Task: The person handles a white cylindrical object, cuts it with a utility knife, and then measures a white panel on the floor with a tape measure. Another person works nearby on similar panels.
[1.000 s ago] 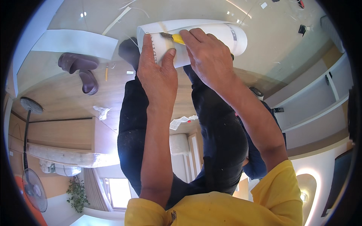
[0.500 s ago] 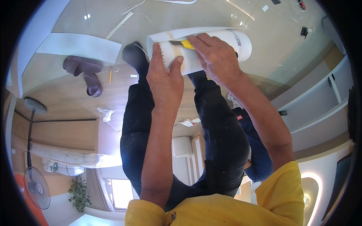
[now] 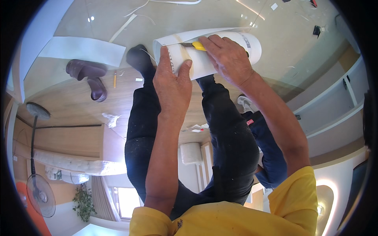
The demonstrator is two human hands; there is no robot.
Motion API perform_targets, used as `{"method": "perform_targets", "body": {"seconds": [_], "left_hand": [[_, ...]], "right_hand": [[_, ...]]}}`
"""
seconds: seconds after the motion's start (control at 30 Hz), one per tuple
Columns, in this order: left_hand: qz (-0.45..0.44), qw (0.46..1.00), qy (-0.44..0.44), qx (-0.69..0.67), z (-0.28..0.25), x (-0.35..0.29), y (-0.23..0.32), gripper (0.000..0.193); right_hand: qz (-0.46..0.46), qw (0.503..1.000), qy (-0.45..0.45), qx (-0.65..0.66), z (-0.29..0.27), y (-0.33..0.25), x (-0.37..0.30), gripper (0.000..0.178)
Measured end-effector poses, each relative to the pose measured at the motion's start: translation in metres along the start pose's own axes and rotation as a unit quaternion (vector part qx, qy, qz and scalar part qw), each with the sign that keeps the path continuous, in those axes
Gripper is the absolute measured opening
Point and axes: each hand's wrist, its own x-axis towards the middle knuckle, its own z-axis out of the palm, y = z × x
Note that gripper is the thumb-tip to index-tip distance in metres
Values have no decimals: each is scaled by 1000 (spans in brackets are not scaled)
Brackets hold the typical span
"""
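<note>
A wide white roll of sheet material [image 3: 201, 65] lies crosswise in front of me, with a tan strip of tape around it near its left end. My left hand [image 3: 172, 80] grips that left end, thumb and forefinger stretched along the outside. My right hand [image 3: 230, 59] is closed on a yellow utility knife [image 3: 199, 46]. The knife's dark blade points left and meets the roll beside the tape, under the loose upper edge of the sheet. The fingers of my left hand behind the roll are hidden.
A white sheet piece [image 3: 82, 51] and pale offcut strips [image 3: 123, 28] lie on the tiles. Brown slippers [image 3: 97, 88] and a yellow pencil-like stick [image 3: 115, 80] are on the wooden floor to the left. Another person's dark-clothed leg [image 3: 271, 157] shows behind my right leg. A standing fan [image 3: 40, 194] is lower left.
The knife and my right hand have shifted slightly to the right along the roll. My left hand stays on the roll's left end.
</note>
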Motion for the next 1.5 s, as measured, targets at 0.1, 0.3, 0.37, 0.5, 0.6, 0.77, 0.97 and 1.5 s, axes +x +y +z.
{"method": "perform_targets", "body": {"seconds": [0.1, 0.3, 0.37, 0.5, 0.6, 0.77, 0.97, 1.5], "left_hand": [[45, 998, -4, 41, 1, -12, 4, 59], [-45, 996, -25, -73, -2, -17, 19, 63], [-59, 994, -11, -91, -1, -15, 14, 64], [-22, 991, -67, -110, -6, -13, 1, 50], [-48, 988, -84, -119, -4, -34, 5, 33], [202, 960, -119, 155, 5, -68, 43, 20], [368, 911, -132, 130, 7, -124, 85, 19], [501, 801, -215, 246, -92, -288, 146, 7]], "right_hand": [[103, 990, -80, -52, -3, 25, 3, 36], [179, 981, 22, 66, -17, 24, -17, 30], [287, 953, 74, 59, -16, 49, -23, 32], [156, 978, 132, -40, -18, 93, 6, 44], [158, 914, 344, -146, -23, 92, 44, 34], [334, 899, -28, 282, -100, -4, -10, 68], [277, 935, 38, 217, -175, -93, -69, 70], [197, 965, -166, -54, -268, -192, -157, 40]]}}
